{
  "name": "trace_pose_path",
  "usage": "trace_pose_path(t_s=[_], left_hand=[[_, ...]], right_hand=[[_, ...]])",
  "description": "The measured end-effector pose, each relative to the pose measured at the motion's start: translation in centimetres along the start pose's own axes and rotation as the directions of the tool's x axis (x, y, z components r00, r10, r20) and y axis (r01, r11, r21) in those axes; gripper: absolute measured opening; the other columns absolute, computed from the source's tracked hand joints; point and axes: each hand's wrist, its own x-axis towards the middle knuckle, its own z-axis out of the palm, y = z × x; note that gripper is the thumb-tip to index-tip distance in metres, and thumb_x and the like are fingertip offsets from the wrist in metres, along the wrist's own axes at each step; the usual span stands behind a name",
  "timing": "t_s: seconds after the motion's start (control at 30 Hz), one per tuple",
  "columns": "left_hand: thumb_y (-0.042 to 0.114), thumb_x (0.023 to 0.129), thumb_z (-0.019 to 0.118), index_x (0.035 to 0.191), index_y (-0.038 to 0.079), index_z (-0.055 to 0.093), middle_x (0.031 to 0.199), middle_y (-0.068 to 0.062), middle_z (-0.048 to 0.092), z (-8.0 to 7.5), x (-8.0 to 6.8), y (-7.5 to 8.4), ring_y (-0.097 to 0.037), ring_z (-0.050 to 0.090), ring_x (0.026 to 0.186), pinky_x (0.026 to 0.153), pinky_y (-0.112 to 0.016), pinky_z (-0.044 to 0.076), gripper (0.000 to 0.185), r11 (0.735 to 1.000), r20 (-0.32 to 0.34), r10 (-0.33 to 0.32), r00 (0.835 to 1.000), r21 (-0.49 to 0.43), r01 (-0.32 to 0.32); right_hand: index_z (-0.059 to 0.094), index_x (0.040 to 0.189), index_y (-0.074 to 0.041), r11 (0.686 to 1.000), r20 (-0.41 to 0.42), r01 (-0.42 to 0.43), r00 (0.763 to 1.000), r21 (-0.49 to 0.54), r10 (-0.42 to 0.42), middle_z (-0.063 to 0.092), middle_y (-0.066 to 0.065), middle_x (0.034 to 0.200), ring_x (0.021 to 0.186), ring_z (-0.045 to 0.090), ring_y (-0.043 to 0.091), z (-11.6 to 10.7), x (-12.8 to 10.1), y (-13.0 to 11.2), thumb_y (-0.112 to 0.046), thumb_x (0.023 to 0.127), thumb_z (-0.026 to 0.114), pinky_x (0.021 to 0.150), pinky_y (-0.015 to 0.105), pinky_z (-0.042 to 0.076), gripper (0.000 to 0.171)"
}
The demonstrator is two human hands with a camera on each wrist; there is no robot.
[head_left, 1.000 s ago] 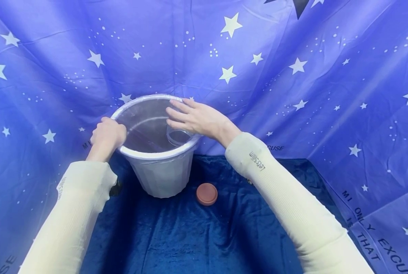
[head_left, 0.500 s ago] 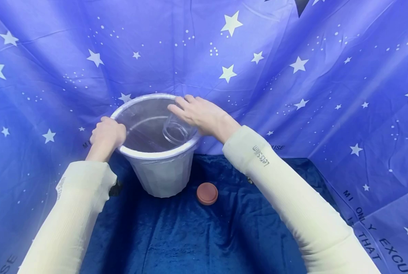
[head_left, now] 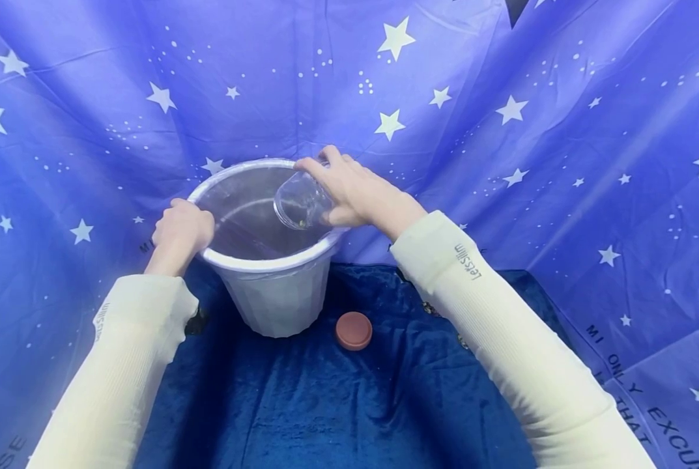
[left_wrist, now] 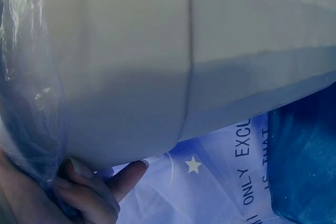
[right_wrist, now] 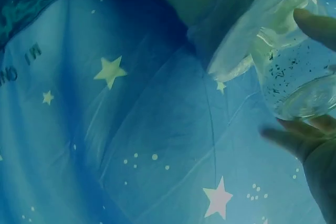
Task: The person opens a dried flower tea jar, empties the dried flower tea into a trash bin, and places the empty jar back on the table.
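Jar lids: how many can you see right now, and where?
1. A reddish-brown lid lies flat on the dark blue cloth, just right of the white bin's base. The right hand tilts the clear jar over the bin; anything behind the bin stays hidden.

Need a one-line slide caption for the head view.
Left hand grips the lined white bin rim; right hand tips a clear jar over it.
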Motion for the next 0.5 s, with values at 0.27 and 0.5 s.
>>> trace_pose_path(t_s=[0.27, 0.5], left_hand=[[0.024, 0.093, 0.027, 0.144, -0.020, 0.017, 0.140, -0.042, 0.039, -0.1, 0.1, 0.0, -0.057, 0.042, 0.128, 0.104, -0.060, 0.040, 0.068, 1.000, -0.002, -0.004, 1.000, 0.002, 0.004], [0.025, 0.093, 0.028, 0.142, -0.020, 0.021, 0.139, -0.042, 0.040, 0.0, 0.2, -0.1, -0.057, 0.043, 0.127, 0.103, -0.061, 0.041, 0.067, 1.000, -0.002, -0.002, 1.000, 0.003, 0.002]], right_hand=[[0.037, 0.148, -0.027, 0.997, 0.059, 0.075, 0.996, -0.021, -0.074, 0.032, 0.012, 0.151, 0.133, 0.040, 0.033, -0.1, 0.4, -1.0, -0.002, 0.074, 0.069, 0.095, 0.049, 0.050, 0.084], [0.035, 0.151, -0.029, 0.991, 0.107, 0.093, 0.991, -0.093, -0.083, 0.031, 0.009, 0.154, 0.135, 0.039, 0.033, 0.6, 0.3, -1.4, -0.008, 0.074, 0.074, 0.103, 0.049, 0.046, 0.088]])
